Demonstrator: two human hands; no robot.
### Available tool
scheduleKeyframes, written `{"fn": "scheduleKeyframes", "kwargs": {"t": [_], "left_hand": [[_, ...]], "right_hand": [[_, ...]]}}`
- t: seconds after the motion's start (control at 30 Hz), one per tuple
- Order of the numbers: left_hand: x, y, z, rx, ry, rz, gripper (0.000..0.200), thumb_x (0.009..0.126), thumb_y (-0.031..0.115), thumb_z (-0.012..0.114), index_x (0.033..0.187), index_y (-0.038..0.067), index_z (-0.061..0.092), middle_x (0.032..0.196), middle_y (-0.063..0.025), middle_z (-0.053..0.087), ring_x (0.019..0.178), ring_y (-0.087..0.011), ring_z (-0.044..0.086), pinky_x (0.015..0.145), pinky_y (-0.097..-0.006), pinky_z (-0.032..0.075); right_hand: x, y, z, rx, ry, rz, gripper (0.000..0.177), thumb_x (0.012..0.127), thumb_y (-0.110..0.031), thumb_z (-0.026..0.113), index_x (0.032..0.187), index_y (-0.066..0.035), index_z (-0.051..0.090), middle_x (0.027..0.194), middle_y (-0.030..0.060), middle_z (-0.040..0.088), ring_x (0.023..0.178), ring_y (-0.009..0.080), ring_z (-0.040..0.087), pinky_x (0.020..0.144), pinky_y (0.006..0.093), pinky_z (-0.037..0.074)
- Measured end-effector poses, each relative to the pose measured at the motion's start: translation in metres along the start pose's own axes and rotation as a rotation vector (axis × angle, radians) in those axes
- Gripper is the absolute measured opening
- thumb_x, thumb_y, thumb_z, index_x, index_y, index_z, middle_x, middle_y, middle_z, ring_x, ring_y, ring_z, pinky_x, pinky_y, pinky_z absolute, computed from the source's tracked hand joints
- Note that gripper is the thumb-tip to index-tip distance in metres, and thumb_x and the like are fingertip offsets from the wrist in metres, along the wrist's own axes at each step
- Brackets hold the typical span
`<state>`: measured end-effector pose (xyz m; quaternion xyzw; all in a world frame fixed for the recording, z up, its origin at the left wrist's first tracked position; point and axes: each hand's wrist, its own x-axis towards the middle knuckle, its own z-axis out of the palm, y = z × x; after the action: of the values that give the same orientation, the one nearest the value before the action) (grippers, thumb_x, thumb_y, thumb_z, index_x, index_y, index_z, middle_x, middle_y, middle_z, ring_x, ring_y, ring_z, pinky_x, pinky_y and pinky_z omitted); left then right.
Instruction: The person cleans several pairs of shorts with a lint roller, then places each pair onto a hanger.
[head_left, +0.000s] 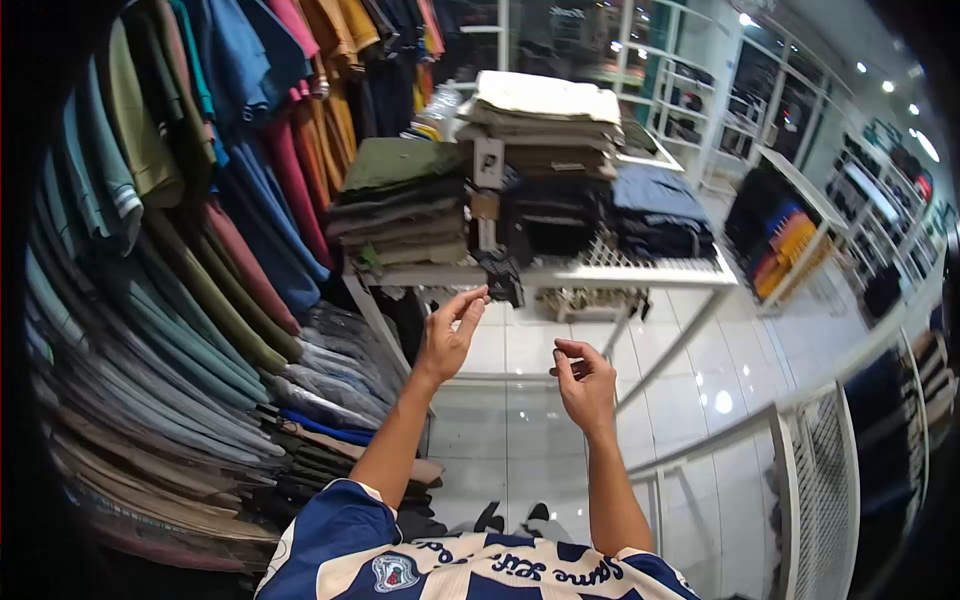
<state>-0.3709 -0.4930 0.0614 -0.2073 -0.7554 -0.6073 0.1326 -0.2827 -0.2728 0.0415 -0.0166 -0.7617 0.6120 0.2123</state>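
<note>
Black tag [506, 284] at table [640, 272] edge; left fingers [468, 300]' grip unclear, right fingers [578, 348] open, clear.

I'm seeing one small black piece [505, 284], looks limp, irregular outline, material too blurred to call. It's hanging roughly upright over the front edge of the white metal table [650, 272], lower end dropping below the rim. Its upper part is sitting just in front of the dark folded fabric stack [555, 230]. I'm getting pale flecks on its surface, unreadable.
</note>
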Motion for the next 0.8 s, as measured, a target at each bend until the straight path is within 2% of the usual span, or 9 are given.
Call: {"fn": "scheduleKeyframes", "kwargs": {"t": [0.13,0.3,0.33,0.37,0.43,0.53,0.63,0.67,0.8], "left_hand": [[0.032,0.007,-0.038,0.151,0.129,-0.048,0.036,0.107,0.024,0.057,0.133,-0.001,0.064,0.117,-0.0120,0.074,0.110,-0.0146,0.068,0.096,-0.0275,0.051],[0.062,0.013,-0.062,0.369,0.214,0.061,0.036,0.103,0.023,0.062,0.130,0.000,0.065,0.116,-0.0160,0.074,0.107,-0.0207,0.071,0.094,-0.0318,0.053],[0.067,0.010,-0.067,0.455,0.200,0.097,0.037,0.103,0.023,0.062,0.132,0.000,0.064,0.118,-0.0150,0.073,0.109,-0.0197,0.071,0.096,-0.0320,0.053],[0.078,0.009,-0.069,0.408,0.218,0.114,0.037,0.099,0.024,0.066,0.127,-0.001,0.066,0.114,-0.0201,0.071,0.105,-0.0309,0.071,0.093,-0.0379,0.053],[0.100,-0.002,-0.084,0.597,0.223,0.146,0.036,0.098,0.020,0.066,0.128,0.000,0.066,0.119,-0.0167,0.070,0.111,-0.0275,0.069,0.099,-0.0361,0.051],[0.131,-0.015,-0.100,0.824,0.306,0.252,0.040,0.094,0.022,0.068,0.129,0.002,0.065,0.131,-0.0162,0.064,0.124,-0.0350,0.058,0.106,-0.0424,0.046],[0.151,-0.037,-0.105,0.933,0.390,0.191,0.041,0.095,0.022,0.067,0.130,0.002,0.064,0.131,-0.0178,0.063,0.125,-0.0368,0.056,0.106,-0.0441,0.045],[0.156,-0.062,-0.110,1.044,0.405,0.265,0.043,0.094,0.023,0.067,0.131,0.001,0.062,0.131,-0.0201,0.062,0.126,-0.0391,0.054,0.107,-0.0445,0.044],[0.151,-0.089,-0.101,1.017,0.465,0.331,0.059,0.091,0.028,0.068,0.142,0.003,0.055,0.135,-0.0224,0.056,0.134,-0.0429,0.047,0.116,-0.0551,0.031]], "right_hand": [[0.073,-0.010,0.047,0.040,-0.163,-0.226,0.019,0.095,-0.006,0.068,0.111,-0.001,0.074,0.093,0.0081,0.077,0.074,0.0114,0.071,0.064,0.0248,0.054],[0.173,-0.033,0.111,0.087,-0.217,-0.701,0.013,0.088,-0.002,0.069,0.100,-0.002,0.074,0.084,0.0141,0.070,0.068,0.0243,0.069,0.062,0.0335,0.054],[0.192,-0.045,0.122,0.029,-0.235,-0.750,0.014,0.087,-0.002,0.069,0.100,-0.002,0.073,0.086,0.0155,0.068,0.071,0.0288,0.069,0.065,0.0366,0.055],[0.212,-0.056,0.133,-0.034,-0.257,-0.798,0.014,0.086,-0.003,0.069,0.101,-0.002,0.072,0.088,0.0169,0.067,0.074,0.0334,0.069,0.067,0.0396,0.056],[0.253,-0.068,0.163,-0.105,-0.279,-1.009,0.021,0.085,-0.003,0.069,0.107,-0.004,0.069,0.097,0.0183,0.065,0.091,0.0374,0.067,0.080,0.0447,0.055],[0.298,-0.090,0.197,-0.344,-0.409,-1.214,0.038,0.082,-0.007,0.070,0.119,-0.005,0.065,0.119,0.0179,0.062,0.115,0.0368,0.060,0.096,0.0435,0.051],[0.328,-0.091,0.229,-0.694,-0.549,-1.180,0.044,0.081,-0.011,0.072,0.124,-0.007,0.064,0.125,0.0185,0.061,0.119,0.0354,0.059,0.099,0.0417,0.052],[0.332,-0.089,0.234,-0.760,-0.578,-1.113,0.049,0.078,-0.014,0.074,0.126,-0.008,0.065,0.124,0.0208,0.063,0.119,0.0364,0.061,0.099,0.0429,0.054],[0.339,-0.095,0.249,-0.783,-0.678,-0.997,0.053,0.075,-0.020,0.077,0.125,-0.009,0.065,0.113,0.0221,0.070,0.105,0.0393,0.069,0.091,0.0460,0.058]]}}
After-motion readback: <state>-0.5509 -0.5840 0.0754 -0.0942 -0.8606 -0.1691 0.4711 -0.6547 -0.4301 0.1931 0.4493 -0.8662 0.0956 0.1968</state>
